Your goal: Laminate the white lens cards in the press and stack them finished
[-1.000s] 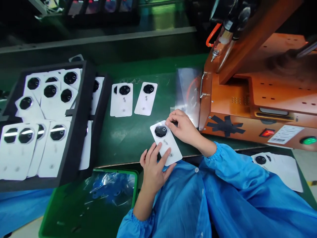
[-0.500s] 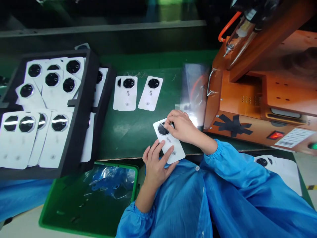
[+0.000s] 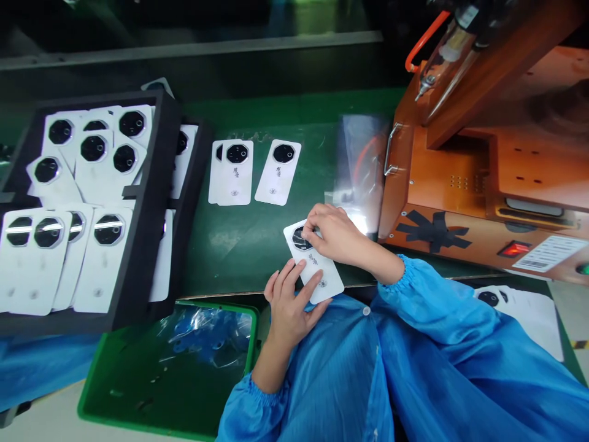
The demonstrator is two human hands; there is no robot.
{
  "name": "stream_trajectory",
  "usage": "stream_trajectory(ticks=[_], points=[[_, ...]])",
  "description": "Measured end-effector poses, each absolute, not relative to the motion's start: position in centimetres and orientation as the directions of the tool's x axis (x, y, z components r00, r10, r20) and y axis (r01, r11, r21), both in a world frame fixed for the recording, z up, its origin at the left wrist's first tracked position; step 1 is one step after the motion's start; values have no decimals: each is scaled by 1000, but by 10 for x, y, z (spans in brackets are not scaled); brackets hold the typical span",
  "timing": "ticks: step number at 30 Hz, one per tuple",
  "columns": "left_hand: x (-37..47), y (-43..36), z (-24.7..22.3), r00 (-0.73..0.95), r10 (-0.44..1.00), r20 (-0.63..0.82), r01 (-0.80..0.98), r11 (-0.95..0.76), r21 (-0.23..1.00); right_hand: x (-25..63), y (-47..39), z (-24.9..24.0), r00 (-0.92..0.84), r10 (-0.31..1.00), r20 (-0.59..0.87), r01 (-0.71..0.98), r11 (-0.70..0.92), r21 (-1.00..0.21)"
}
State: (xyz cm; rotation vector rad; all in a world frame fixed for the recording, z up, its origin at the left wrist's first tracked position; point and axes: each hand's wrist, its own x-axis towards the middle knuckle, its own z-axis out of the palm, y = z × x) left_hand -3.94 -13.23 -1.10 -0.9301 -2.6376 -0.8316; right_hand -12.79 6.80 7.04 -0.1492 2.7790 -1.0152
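Note:
A white phone back cover [image 3: 329, 277] lies tilted at the green table's front edge, its black octagonal camera window [image 3: 299, 240] toward the upper left. My left hand [image 3: 289, 308] holds the cover's lower part, fingers spread across its face and thumb by the bottom edge. Over the camera window, my right hand [image 3: 335, 232] is closed, its fingertips pinched together at the window's right side. Whatever sits between those fingertips is hidden. Two overlapping covers [image 3: 236, 175] and a single cover [image 3: 278, 173] lie farther back on the table.
On the left, a black foam tray [image 3: 146, 202] carries several covers. Below it is a green bin [image 3: 87, 393] with clear and blue film scraps. An orange machine [image 3: 396, 202] stands at right, beside a clear plastic sheet [image 3: 356, 153]. More covers [image 3: 529, 313] lie at lower right.
Both hands stay almost in place on the cover. The right hand's pinch has shifted very slightly left over the camera window. The whole view has moved a little.

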Motion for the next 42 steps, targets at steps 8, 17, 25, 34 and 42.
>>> stream_trajectory(ticks=[8, 17, 25, 34, 42], points=[[-39, -133, -9, -772, 504, 387, 634, 643, 429, -127, 70, 60, -991, -132, -33, -92, 831, -549], [-40, -131, -8, -773, 498, 393, 633, 642, 431, -127, 71, 54, -993, -121, -7, -100, 849, -518], [-40, -131, -7, -775, 498, 390, 631, 645, 431, -127, 72, 53, -994, -112, -1, -95, 849, -521], [-40, -132, -6, -775, 507, 376, 631, 651, 423, -124, 70, 58, -994, -105, 24, -104, 878, -467], [-39, -132, -6, -779, 507, 369, 627, 652, 426, -114, 72, 68, -990, -83, 114, -121, 920, -373]])
